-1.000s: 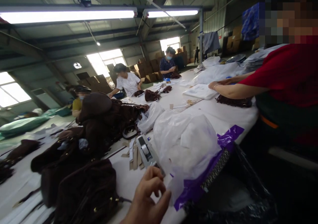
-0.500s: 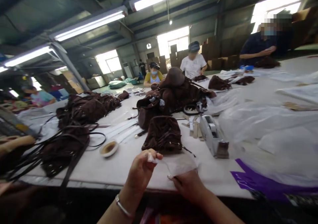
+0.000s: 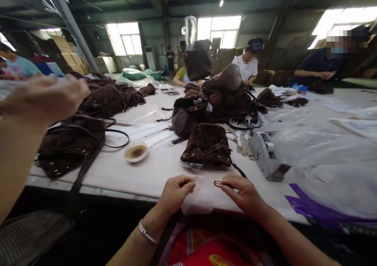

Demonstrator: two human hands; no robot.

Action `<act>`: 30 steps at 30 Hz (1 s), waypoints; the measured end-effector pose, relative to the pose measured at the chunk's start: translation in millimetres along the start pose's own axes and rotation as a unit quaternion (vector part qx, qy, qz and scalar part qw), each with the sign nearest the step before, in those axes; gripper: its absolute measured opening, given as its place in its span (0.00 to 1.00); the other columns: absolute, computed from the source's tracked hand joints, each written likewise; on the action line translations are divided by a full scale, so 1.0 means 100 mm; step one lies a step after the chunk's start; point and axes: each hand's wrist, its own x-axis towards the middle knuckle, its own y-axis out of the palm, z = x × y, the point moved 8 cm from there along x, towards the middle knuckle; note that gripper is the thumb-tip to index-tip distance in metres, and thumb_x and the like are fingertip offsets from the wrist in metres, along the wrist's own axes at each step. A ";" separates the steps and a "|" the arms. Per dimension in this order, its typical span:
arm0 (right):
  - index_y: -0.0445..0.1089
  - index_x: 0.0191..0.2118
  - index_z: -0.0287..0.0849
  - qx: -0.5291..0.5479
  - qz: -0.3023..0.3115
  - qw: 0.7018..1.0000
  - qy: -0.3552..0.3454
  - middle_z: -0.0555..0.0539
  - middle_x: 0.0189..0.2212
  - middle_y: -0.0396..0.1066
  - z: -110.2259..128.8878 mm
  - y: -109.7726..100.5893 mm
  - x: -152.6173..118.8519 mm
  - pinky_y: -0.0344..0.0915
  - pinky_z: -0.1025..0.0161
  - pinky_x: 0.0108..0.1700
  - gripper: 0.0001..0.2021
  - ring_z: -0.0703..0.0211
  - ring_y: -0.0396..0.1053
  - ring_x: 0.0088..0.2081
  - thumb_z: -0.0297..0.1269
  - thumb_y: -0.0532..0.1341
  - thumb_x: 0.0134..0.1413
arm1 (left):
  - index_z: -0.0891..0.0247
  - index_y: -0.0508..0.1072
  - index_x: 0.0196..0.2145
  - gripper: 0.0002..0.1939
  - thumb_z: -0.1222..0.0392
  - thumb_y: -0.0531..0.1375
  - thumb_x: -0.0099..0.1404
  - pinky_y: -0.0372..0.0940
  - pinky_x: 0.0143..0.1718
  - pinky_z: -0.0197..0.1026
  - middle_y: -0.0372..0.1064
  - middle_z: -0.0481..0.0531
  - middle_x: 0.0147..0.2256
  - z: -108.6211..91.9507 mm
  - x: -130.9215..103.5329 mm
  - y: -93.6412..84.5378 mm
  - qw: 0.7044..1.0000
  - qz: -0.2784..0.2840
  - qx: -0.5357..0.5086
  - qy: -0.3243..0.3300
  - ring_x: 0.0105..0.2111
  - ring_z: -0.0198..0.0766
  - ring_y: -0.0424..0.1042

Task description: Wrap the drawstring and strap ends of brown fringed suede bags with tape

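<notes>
While the left hand (image 3: 176,192) pinches clear film (image 3: 198,204), the right hand (image 3: 249,197) beside it grips a small metal loop (image 3: 217,183); light fingertip pressure should limit creasing.

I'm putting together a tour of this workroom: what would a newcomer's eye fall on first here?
Probably the heap of dark brown bags mid-table, with one dark bag seemingly in mid-air behind it. Next, the vivid purple strip at the table's near right edge. Closest, the left hand pinches thin clear plastic and the right hand a small loop.
</notes>
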 end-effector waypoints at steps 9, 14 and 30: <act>0.76 0.38 0.43 -0.071 -0.004 0.997 -0.033 0.46 0.30 0.72 0.37 0.02 0.19 0.64 0.61 0.38 0.09 0.59 0.68 0.34 0.35 0.58 0.64 | 0.65 0.76 0.23 0.11 0.57 0.61 0.57 0.60 0.31 0.35 0.71 0.48 0.23 0.07 -0.03 0.16 0.999 0.029 0.018 -0.016 0.27 0.34 0.67; 0.75 0.35 0.41 -0.105 0.005 0.993 -0.050 0.46 0.28 0.71 0.43 0.00 0.18 0.62 0.62 0.37 0.09 0.59 0.67 0.33 0.34 0.58 0.63 | 0.65 0.77 0.23 0.11 0.55 0.61 0.56 0.58 0.30 0.35 0.72 0.48 0.23 0.06 -0.02 0.22 0.999 0.027 0.030 -0.029 0.26 0.34 0.66; 0.74 0.34 0.41 -0.133 0.008 0.990 -0.034 0.46 0.28 0.69 0.42 -0.05 0.11 0.60 0.63 0.36 0.10 0.60 0.66 0.32 0.34 0.57 0.63 | 0.63 0.78 0.26 0.10 0.55 0.63 0.57 0.61 0.31 0.36 0.74 0.48 0.25 -0.04 -0.02 0.28 0.998 0.004 0.066 -0.014 0.28 0.36 0.69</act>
